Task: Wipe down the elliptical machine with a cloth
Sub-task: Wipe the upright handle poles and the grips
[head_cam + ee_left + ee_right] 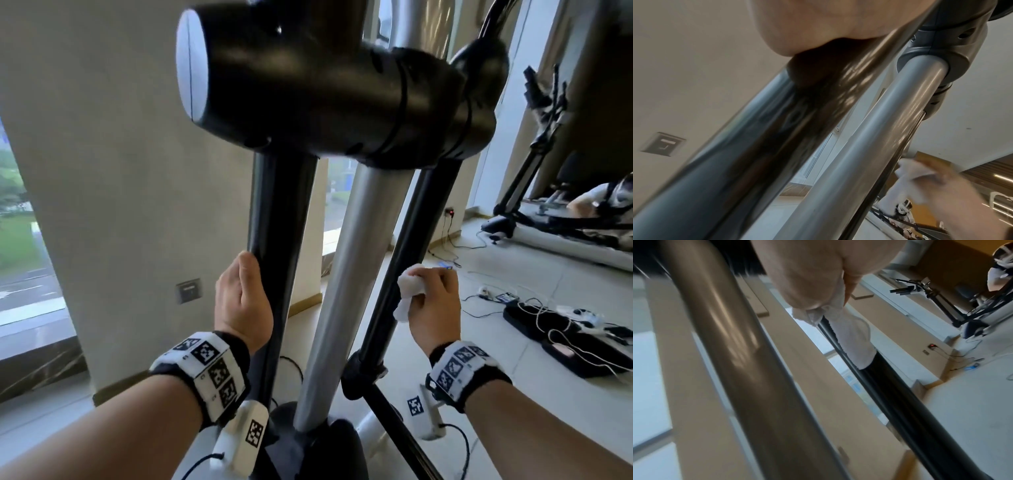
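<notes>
1. Leftmost, beyond the machine, a beige wall carries a grey wall plate [188,290]; a window beside it shows green ground outside.
2. Next, the left hand [241,301] is wrapped round the left black tube [277,219] of the elliptical machine, thumb up along the tube's near side, fingers curled out of sight behind it; the left wrist view shows only the heel of that hand against the glossy tube.
3. Above both hands the black pivot housing [308,85] spans the frame, with a pale round cap at its left end; all three tubes run up into it.
4. Centre, the silver centre post [346,274] rises between the two black tubes; neither hand touches it.
5. Right of the post, the right black tube [411,246] slants upward; the right hand [433,308] grips the white cloth [409,289] bunched in its curled fingers and holds it against this tube, about midway up; the right wrist view shows the cloth [851,337] lying along the tube below the palm.
6. Far right, on the pale tiled floor, lie cables and dark devices [561,329]; another exercise machine [548,192] stands behind them.
</notes>
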Tool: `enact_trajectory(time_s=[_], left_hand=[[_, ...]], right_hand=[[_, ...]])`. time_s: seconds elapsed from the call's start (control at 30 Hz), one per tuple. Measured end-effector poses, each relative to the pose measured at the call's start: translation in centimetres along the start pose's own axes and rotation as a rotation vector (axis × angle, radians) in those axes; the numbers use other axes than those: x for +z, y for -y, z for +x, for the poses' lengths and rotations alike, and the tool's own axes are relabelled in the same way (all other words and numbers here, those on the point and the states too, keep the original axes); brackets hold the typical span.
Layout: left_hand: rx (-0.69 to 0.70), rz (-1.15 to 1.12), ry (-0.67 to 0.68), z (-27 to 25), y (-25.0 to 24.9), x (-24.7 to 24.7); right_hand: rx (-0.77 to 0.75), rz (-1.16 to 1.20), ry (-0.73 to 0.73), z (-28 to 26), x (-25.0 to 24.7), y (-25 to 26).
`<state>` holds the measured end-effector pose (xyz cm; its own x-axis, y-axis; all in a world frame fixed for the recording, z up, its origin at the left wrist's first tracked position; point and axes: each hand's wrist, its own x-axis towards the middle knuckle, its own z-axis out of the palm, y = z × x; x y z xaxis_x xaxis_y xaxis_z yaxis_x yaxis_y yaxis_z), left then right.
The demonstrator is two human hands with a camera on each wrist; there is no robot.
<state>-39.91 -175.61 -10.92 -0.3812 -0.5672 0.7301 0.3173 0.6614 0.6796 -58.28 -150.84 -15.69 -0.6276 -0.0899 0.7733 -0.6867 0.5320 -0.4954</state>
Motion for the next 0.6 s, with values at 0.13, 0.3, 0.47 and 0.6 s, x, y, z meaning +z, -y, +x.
enact_trajectory(time_s=[0.13, 0.3, 0.47, 0.6], left_hand=[[-0.024, -0.012, 0.058, -0.1, -0.3, -0.3], [-0.188, -0.118, 0.211, -0.4, -0.8, -1.3], [-0.271, -0.225, 0.302, 0.8, -2.1, -3.5], [-0.321, -0.530, 0.038, 6.0, -7.3, -6.4]], right_hand=[[-0.017, 0.087, -0.077, 2.1, -3.9, 4.2], [-0.089, 0.139, -0.188, 4.1, -8.2, 11.1], [-0.282, 0.254, -0.383, 5.8, -11.7, 18.2], [-0.374, 0.376, -0.402, 8.1, -12.4, 23.5]])
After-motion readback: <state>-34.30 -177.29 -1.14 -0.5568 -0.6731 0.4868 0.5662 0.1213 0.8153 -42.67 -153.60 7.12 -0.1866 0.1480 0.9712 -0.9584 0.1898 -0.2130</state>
